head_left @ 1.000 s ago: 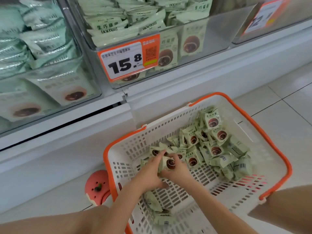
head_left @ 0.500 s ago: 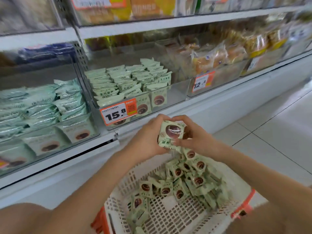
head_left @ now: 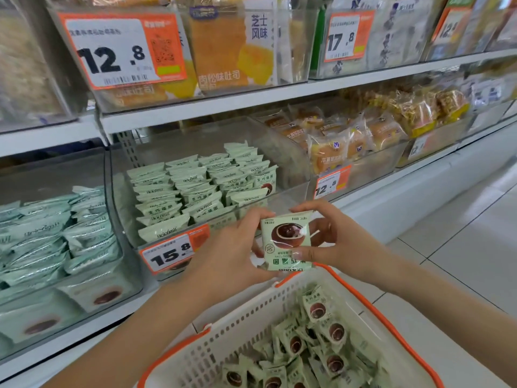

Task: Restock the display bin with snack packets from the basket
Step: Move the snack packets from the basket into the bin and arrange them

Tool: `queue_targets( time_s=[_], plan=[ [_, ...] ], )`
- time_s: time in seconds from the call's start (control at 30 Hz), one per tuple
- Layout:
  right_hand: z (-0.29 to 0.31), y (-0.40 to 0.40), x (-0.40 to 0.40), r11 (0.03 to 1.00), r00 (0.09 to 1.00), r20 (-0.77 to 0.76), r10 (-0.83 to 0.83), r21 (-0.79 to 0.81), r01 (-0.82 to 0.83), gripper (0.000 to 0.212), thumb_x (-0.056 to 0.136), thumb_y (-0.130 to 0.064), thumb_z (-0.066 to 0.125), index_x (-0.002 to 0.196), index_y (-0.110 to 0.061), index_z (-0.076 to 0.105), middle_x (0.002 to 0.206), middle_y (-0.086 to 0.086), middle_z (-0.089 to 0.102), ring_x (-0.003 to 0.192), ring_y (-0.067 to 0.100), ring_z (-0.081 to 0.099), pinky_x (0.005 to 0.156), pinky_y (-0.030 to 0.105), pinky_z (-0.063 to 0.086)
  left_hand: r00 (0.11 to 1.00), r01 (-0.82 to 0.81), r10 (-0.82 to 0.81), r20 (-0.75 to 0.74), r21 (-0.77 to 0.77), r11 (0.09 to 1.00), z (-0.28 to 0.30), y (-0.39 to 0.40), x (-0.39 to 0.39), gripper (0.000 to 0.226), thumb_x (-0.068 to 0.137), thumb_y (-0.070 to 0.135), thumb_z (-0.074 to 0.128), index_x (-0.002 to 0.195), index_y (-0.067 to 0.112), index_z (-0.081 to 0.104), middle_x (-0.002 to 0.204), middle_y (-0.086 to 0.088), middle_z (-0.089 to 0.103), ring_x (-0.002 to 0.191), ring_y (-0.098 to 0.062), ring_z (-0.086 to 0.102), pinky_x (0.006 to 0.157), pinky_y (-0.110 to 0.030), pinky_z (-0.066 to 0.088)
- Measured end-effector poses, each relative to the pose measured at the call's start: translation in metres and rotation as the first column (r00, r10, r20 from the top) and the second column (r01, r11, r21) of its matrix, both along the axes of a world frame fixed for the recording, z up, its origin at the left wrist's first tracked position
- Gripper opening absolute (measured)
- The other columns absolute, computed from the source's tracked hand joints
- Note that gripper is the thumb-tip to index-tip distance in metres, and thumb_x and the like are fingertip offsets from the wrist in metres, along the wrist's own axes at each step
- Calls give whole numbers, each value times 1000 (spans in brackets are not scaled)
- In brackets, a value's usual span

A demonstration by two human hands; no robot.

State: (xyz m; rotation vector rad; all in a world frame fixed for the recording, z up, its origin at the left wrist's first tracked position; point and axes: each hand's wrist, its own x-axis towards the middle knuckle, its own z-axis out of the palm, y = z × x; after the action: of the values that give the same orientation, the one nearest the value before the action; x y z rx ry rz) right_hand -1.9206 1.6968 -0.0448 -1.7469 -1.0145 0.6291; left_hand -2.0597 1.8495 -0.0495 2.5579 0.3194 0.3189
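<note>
A small stack of pale green snack packets (head_left: pixel 287 242), the front one printed with a brown ball, is held upside down between both hands. My left hand (head_left: pixel 232 250) grips its left side and my right hand (head_left: pixel 338 239) its right side. The stack hangs just in front of the clear display bin (head_left: pixel 291 196), which holds rows of the same green packets (head_left: pixel 201 189) standing on edge behind a 15.8 price tag (head_left: pixel 174 252). Below my hands stands the white basket (head_left: pixel 223 337) with an orange rim, with several loose packets (head_left: pixel 310 345) in it.
A neighbouring bin (head_left: pixel 92 278) at the left holds bluish-green packets. Bins of bread (head_left: pixel 344 144) stand at the right, and an upper shelf (head_left: pixel 195 105) with toast packs runs above. White tiled floor (head_left: pixel 461 247) lies to the right of the basket.
Both hands lifted the packets out of the basket and raised them to the front of the bin. The view tilted up from the basket to the shelves.
</note>
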Motion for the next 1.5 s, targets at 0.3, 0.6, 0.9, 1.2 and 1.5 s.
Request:
queue_targets(
  time_s=[0.3,0.6,0.9,1.2,1.5],
  plan=[
    [-11,3,-1,998,901,-434,10,-51,-36,73,59,-20,79,121,-40,47,91,5,70,86,23,71,72,31,58,995,-61,71,68,-137,989,-11,4,-3,74,54,62,77,117,41,45,93,27,59,79,8,61,73,-29,54],
    [11,5,0,981,874,-471,-121,77,177,54,68,-14,75,118,-24,56,75,-2,69,64,14,66,57,26,53,986,-83,163,14,-818,570,1,-9,-6,53,57,37,88,87,14,51,96,-2,72,86,-19,71,73,-34,57],
    [45,31,2,978,945,308,108,-202,-46,16,76,-19,76,82,-28,64,73,-13,67,62,-5,62,56,13,49,948,-96,263,179,-629,771,1,-3,-2,27,77,1,75,94,18,62,90,2,68,77,-7,65,73,-23,55],
    [76,146,88,917,519,824,227,-360,171,48,81,-15,73,126,-14,57,125,13,57,113,29,52,95,35,40,962,-235,273,23,582,779,-11,54,-3,38,91,28,52,128,20,45,129,1,51,125,-21,38,105,-35,24],
    [32,172,98,772,362,816,450,-559,302,53,83,-16,70,132,-18,50,127,10,58,113,30,55,92,38,46,978,-192,203,42,551,812,-23,67,-1,45,82,5,59,126,15,51,113,-6,62,113,-27,47,92,-38,34]
  ],
)
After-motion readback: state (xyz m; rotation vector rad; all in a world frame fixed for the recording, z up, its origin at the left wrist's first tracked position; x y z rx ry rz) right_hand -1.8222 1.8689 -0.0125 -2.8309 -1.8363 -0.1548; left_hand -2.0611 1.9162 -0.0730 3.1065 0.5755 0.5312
